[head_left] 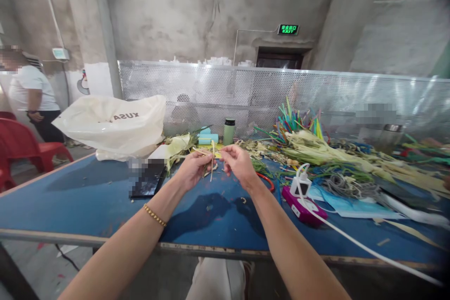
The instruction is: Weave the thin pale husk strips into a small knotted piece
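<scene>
Pale strips of what looks like corn husk (213, 150) cross each other in front of me, above the blue table. My left hand (193, 169) pinches them between thumb and fingers, and one thin end hangs below the fingertips. Close by on the right, my right hand (239, 163) has its thumb and fingertips pressed together near the strips. Whatever it grips, if anything, is too small to make out. Behind both hands lie more loose husks (180, 145) and a green bottle with a black lid (229, 132).
A white plastic bag (116, 124) and a dark flat device (146, 180) sit at left. To the right are a purple power strip (304, 206) with a white charger and cable, a husk pile (323, 147) and coloured stems (293, 119). A person (33, 89) stands far left by red chairs (24, 145).
</scene>
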`<state>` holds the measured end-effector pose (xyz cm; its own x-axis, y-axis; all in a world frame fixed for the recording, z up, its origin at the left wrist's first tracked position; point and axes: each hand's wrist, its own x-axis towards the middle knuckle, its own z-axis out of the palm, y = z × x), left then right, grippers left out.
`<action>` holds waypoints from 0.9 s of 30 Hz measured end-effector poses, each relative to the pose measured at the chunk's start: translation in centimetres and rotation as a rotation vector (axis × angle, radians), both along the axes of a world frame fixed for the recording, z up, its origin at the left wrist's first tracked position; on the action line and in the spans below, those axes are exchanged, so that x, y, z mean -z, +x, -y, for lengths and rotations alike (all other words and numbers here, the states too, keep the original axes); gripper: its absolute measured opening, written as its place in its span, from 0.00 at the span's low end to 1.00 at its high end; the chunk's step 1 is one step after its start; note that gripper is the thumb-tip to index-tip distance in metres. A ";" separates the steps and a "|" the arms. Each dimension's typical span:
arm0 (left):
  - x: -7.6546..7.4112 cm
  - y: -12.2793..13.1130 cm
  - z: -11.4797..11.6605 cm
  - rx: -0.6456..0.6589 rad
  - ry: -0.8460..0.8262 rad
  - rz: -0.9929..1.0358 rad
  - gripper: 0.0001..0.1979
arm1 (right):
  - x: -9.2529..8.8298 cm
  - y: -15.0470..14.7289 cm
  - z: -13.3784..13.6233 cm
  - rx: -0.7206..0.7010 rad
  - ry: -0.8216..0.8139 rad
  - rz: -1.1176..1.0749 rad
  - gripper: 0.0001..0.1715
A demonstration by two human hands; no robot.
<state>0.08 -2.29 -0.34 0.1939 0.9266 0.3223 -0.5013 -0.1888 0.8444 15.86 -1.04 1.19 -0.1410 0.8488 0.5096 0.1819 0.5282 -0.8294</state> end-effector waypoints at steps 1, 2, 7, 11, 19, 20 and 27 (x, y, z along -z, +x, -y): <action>0.0 -0.1 -0.2 -0.016 -0.033 0.022 0.07 | -0.1 0.1 -0.1 0.125 0.082 0.043 0.13; 0.0 -0.2 -0.3 -0.028 -0.064 0.042 0.06 | -0.2 0.2 -0.1 0.242 0.188 0.098 0.12; 0.4 -0.3 -1.1 -0.084 -0.131 0.127 0.08 | 0.0 -0.7 0.7 0.228 0.297 0.338 0.17; 0.7 0.1 -1.2 -0.105 -0.145 0.172 0.10 | 0.8 -1.8 0.8 0.148 0.268 0.349 0.16; 0.6 0.4 -1.0 -0.062 -0.062 0.150 0.10 | 1.0 -1.9 0.5 0.174 0.233 0.307 0.13; 0.6 0.3 -1.1 -0.073 -0.051 0.146 0.10 | 1.0 -1.9 0.6 0.181 0.251 0.323 0.13; 0.8 0.3 -1.3 -0.135 -0.104 0.108 0.09 | 0.7 -2.1 1.3 0.221 0.293 0.452 0.13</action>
<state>0.39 -1.02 -1.10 0.0352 0.9712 0.2358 -0.5662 -0.1750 0.8055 13.81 -2.32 0.45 -0.2344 0.7156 0.6581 0.6163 0.6329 -0.4687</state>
